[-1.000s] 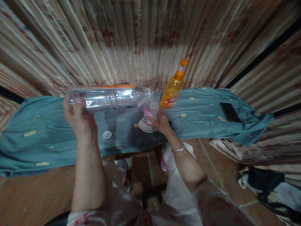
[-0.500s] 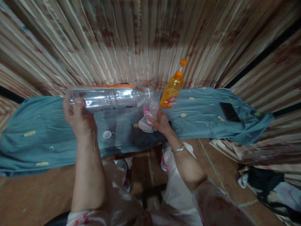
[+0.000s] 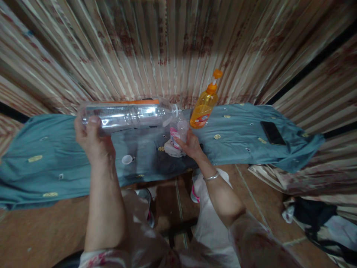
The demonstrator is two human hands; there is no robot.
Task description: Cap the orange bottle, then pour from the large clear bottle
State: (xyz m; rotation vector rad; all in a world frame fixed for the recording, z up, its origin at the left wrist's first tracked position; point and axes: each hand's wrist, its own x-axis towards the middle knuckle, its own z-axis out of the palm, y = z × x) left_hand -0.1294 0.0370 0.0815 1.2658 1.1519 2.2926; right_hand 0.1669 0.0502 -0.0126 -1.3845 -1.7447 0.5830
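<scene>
My left hand [image 3: 96, 139] is wrapped round the base of a large clear plastic bottle [image 3: 128, 114] with an orange stripe. The bottle lies level in the air, its neck pointing right. Its mouth is at the top of a small clear bottle [image 3: 175, 134] with a pink label; whether the two touch I cannot tell. Closed round that small bottle's right side is my right hand [image 3: 192, 144]. A crumpled white cloth or bag [image 3: 173, 149] lies under the small bottle. Any liquid passing between the bottles is too faint to make out.
An orange pump bottle [image 3: 203, 108] of yellow liquid stands behind my right hand. A white cap [image 3: 127, 159] and a black phone [image 3: 272, 133] lie on the narrow table's teal cloth [image 3: 67, 149]. Pleated curtains [image 3: 145, 56] hang behind. A dark bag [image 3: 315, 214] sits at lower right.
</scene>
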